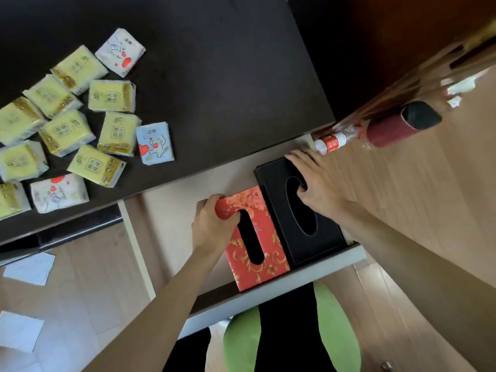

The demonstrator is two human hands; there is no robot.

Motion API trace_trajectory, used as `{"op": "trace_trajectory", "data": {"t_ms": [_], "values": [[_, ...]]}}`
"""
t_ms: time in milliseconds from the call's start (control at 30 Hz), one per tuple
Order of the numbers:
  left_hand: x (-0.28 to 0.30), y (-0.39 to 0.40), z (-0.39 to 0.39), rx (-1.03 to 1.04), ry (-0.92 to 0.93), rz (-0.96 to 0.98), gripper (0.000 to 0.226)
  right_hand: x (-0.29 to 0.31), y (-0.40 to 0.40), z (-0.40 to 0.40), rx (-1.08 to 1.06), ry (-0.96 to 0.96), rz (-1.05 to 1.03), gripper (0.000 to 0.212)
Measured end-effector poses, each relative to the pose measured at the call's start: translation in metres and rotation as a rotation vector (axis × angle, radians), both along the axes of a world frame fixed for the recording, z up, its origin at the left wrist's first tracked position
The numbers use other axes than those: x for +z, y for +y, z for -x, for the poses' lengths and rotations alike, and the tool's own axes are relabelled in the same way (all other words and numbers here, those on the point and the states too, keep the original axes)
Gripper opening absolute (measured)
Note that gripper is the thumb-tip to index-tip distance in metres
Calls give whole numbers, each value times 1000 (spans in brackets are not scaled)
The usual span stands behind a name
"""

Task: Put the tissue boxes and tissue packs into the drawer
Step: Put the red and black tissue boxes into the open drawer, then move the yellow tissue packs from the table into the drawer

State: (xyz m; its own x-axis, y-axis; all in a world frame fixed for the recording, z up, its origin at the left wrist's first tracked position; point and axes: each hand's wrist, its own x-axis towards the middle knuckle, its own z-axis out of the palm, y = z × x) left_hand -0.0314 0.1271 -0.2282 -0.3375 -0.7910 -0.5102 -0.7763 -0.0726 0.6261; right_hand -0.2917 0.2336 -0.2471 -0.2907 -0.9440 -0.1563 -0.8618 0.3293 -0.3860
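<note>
Boxes are in the drawer (271,292): left hand (212,224) gripping the red box (271,255), right hand (315,175) spread on the black box (328,237), thumb hooked in slot (304,213). Next I fetch packs (115,135).

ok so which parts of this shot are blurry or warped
Head view: the top right corner smears into streaks around the bottle; the tissue packs stay readable; the left hand on the red tissue box and right hand on the black tissue box look sharp; forearms look wide-angle stretched.
</note>
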Motion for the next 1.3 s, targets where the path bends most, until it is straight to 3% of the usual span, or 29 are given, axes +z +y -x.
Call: {"op": "trace_trajectory", "data": {"t_ms": [233,533,700,800,1000,1167,1300], "values": [[-3,2,-1,-137,18,2,49,4,-6,-1,-3,44,67,71],[1,-54,22,-871,-157,342,46,29,-18,2,156,165,-78,66],[12,-62,22,-1095,-337,574,67,64,-39,-7,249,130,194,32],[21,-64,9,-1066,-323,579,73,77,-72,-19,284,29,300,21],[17,-37,-14,-869,-185,648,48,75,-130,-65,325,-235,435,15],[23,-39,-43,-649,-210,741,35,80,-165,-102,328,-272,412,18],[44,-58,-75,-367,-51,788,18,83,-195,-121,327,-248,390,22]]}}
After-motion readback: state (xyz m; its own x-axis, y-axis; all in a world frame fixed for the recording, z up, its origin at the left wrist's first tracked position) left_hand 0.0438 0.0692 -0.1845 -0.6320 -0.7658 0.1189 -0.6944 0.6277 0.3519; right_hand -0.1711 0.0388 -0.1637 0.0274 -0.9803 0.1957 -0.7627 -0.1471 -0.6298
